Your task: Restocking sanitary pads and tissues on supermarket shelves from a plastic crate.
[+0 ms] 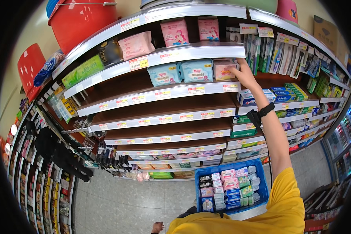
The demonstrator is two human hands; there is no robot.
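Note:
My right hand [243,73] reaches to the upper shelf, its fingers at the right end of a pink packet of sanitary pads [223,70]; whether it grips the packet I cannot tell. Two light blue packets [196,71] stand just left of it, side by side. At the bottom edge, my left hand [158,227] hangs low over the floor, away from the shelves, with its fingers partly curled; nothing shows in it. A blue plastic crate [197,187] filled with small packets and boxes stands by the shelf foot, before my body.
Toothbrushes [278,57] hang at the right, above toothpaste boxes [283,94]. Pink packets [174,32] stand on the shelf above. Red buckets [83,23] sit on top at the left. A person in dark clothes [57,149] stands in the left aisle, beside another stocked shelf [41,187].

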